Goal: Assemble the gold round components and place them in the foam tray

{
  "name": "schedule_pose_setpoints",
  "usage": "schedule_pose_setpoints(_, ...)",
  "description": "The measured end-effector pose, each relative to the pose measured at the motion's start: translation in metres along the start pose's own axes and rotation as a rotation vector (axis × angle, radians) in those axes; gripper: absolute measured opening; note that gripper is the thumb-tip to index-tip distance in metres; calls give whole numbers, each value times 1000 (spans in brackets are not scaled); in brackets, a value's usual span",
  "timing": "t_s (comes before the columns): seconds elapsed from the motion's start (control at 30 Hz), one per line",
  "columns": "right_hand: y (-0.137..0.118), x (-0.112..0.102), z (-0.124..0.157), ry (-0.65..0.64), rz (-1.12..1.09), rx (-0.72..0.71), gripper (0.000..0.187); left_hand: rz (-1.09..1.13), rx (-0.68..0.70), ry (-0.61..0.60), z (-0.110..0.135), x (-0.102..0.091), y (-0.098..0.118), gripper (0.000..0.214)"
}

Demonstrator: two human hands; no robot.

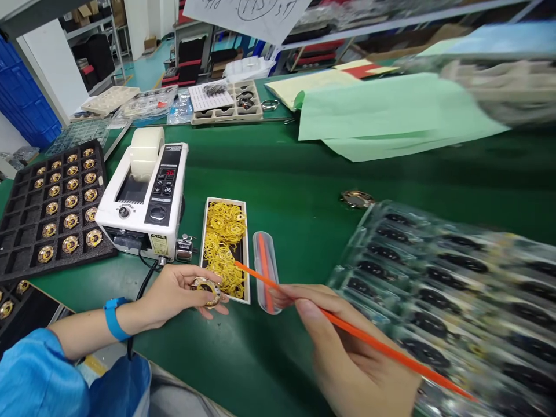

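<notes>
My left hand (174, 292) is closed around a round gold and silver watch case (207, 288) with a yellow ring inside it. My right hand (347, 353) grips a long, thin orange stick (369, 337) like a pen. The stick's tip reaches over a white box (248, 255) full of loose yellow rings (219, 246), just beyond my left hand. Beside the box lies a clear plastic case (272, 260) with another orange stick in it.
A white tape dispenser (143, 197) stands left of the box. Further left is a black foam tray (21, 243) with several watch cases. Clear trays (382, 278) of dark parts fill the right side. Another watch case (357, 198) lies behind them, near green sheets (369, 110).
</notes>
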State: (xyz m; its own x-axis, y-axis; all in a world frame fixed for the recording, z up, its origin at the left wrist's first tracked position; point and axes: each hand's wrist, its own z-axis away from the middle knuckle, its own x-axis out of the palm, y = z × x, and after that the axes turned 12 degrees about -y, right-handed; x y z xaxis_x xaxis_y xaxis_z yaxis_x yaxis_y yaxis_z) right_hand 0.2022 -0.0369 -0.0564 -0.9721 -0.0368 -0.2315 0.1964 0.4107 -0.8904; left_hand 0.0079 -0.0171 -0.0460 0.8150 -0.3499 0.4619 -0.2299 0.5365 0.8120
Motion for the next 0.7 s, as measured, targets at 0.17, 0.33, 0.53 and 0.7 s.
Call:
schedule_pose_setpoints(0.17, 2, 1, 3, -16, 14, -9, 16, -103, 2, 15, 0, 1, 0, 24)
schedule_pose_setpoints(0.33, 2, 0, 3, -3, 105, -118, 22, -146, 28, 34, 1, 1, 0, 21)
schedule_pose_setpoints(0.53, 3, 9, 6, -144, 348, -255, 23, -75, 73, 2, -1, 5, -6, 34)
schedule_pose_setpoints(0.7, 4, 28, 6, -175, 551, -283, 9, -246, 182, 29, 2, 11, -11, 44)
